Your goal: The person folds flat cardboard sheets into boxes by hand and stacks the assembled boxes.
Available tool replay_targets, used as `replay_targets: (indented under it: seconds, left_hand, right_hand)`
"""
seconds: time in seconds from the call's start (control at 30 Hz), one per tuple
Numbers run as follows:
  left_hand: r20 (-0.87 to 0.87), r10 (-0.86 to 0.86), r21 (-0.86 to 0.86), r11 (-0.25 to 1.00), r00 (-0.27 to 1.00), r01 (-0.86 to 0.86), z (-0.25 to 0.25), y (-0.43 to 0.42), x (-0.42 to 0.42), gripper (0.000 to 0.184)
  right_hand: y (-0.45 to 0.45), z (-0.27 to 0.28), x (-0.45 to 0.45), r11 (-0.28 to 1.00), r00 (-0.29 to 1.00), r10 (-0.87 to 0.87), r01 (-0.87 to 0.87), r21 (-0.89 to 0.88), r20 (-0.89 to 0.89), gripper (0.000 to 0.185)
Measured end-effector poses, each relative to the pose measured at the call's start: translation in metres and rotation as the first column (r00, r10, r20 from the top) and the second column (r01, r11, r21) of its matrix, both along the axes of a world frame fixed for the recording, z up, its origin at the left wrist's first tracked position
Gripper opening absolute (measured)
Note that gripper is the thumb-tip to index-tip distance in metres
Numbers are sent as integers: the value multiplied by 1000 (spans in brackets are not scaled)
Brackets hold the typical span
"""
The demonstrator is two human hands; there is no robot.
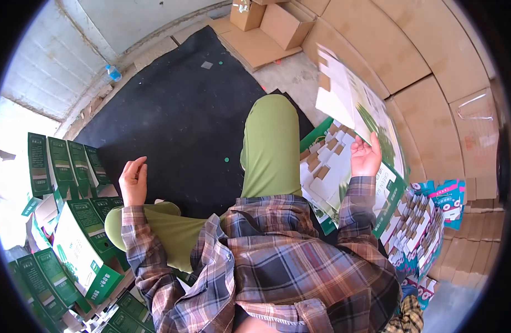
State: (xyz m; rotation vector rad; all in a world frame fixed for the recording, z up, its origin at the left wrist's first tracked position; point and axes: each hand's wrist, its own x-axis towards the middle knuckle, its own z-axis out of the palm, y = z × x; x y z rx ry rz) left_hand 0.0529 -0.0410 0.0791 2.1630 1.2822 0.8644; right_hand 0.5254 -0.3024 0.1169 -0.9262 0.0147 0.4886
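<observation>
My right hand [366,157] grips the edge of a flat, unfolded cardboard carton [370,114], white with green leaf print, that is raised and tilted on my right. Under and beside it lies a stack of similar flat cartons [336,166] with notched white and brown edges. My left hand [134,181] hovers above the black mat with loosely bent fingers and nothing in it. Left of that hand stand folded green-and-white boxes [78,244], several of them upright side by side.
A black mat [172,111] covers the floor ahead. Large brown cartons [400,50] are stacked at the right, and an open brown box [286,25] sits at the back. Teal-and-pink flat cartons [416,222] lie at the lower right. A blue bottle [113,72] is by the wall.
</observation>
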Motion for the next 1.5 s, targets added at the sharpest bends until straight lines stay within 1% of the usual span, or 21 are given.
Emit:
replay_targets:
  seconds: [0.07, 0.13, 0.27, 0.37, 0.47, 0.53, 0.57, 0.63, 0.7, 0.73, 0.8, 0.83, 0.87, 0.93, 1.0, 1.1, 1.13, 1.2, 1.23, 1.33, 1.5]
  left_hand:
    - [-19, 6, -19, 1000, 1000, -6, -2, 2, -2, 17]
    - [5, 22, -30, 999, 1000, -22, -7, 4, -3, 19]
    - [91, 110, -84, 991, 990, -103, -17, 12, -13, 38]
    - [197, 235, -193, 961, 952, -197, -26, 23, -34, 59]
    - [569, 214, -235, 968, 794, -93, -14, 24, -44, 88]
    - [825, 70, -109, 993, 561, 37, 2, 20, -43, 86]
    - [833, 177, -191, 981, 524, -28, 10, 18, -48, 80]
    - [839, -92, -17, 981, 536, 195, -11, 21, -80, 46]
    - [858, -203, 70, 957, 472, 282, -9, 18, -81, 22]
    - [858, -202, 68, 956, 472, 285, -15, 15, -83, 22]
    - [936, 175, -201, 978, 305, 57, -30, 7, -93, 19]
    - [929, 224, -241, 970, 294, 24, -27, 5, -90, 18]
    - [928, 227, -244, 969, 295, 23, -27, 6, -86, 18]
    - [905, 344, -328, 939, 252, -101, -27, 11, -79, 19]
    - [896, 371, -350, 928, 245, -127, -22, 10, -67, 19]
    - [827, 460, -434, 888, 324, -152, -28, 9, -58, 20]
    - [814, 466, -451, 883, 347, -127, -33, 8, -54, 21]
    - [801, 483, -481, 871, 354, -100, -29, 3, -38, 20]
    - [799, 471, -481, 874, 375, -73, -34, 2, -38, 21]
    - [791, 448, -467, 882, 417, -61, -32, -3, -26, 20]
    - [785, 407, -430, 901, 468, -62, -29, -10, -26, 21]
  right_hand:
    - [11, 21, -6, 995, 994, 102, -103, 6, 44, 20]
    - [24, 33, -8, 923, 918, 366, -379, 70, 151, 22]
    - [54, 46, -3, 891, 891, 447, -452, 47, 83, 40]
    - [77, 62, -8, 676, 679, 730, -734, 65, 73, 45]
    - [108, 62, -14, 567, 568, 823, -823, 39, 19, 46]
    - [130, 63, -27, 507, 506, 862, -859, 66, -37, 46]
    - [142, 63, -35, 458, 455, 888, -887, 54, -69, 47]
    - [166, 48, -30, 321, 321, 947, -947, -22, -29, 46]
    - [196, 7, -6, 349, 352, 936, -930, -120, -9, 44]
    - [214, -13, 7, 377, 381, 924, -900, -217, 26, 42]
    - [242, -36, 22, 426, 424, 900, -812, -398, 99, 38]
    - [253, -27, 15, 271, 307, 919, -948, -167, -247, 39]
    - [262, -30, 2, 258, 300, 920, -948, -188, -253, 38]
    - [277, -36, -25, 461, 565, 774, -812, -359, -285, 37]
    - [296, -57, -24, 433, 561, 773, -808, -400, -295, 34]
    - [304, -59, -48, 467, 608, 794, -608, -642, 1, 36]
    - [306, -65, -58, 463, 608, 794, -609, -644, -3, 36]
    - [308, -87, -71, 661, 478, 706, -182, -728, 522, 47]
    - [307, -94, -73, 706, 400, 680, -133, -695, 614, 63]
    - [295, -68, -106, 717, 201, 679, 25, -696, 707, 91]
    - [304, -81, -116, 691, 162, 697, 108, -715, 699, 103]
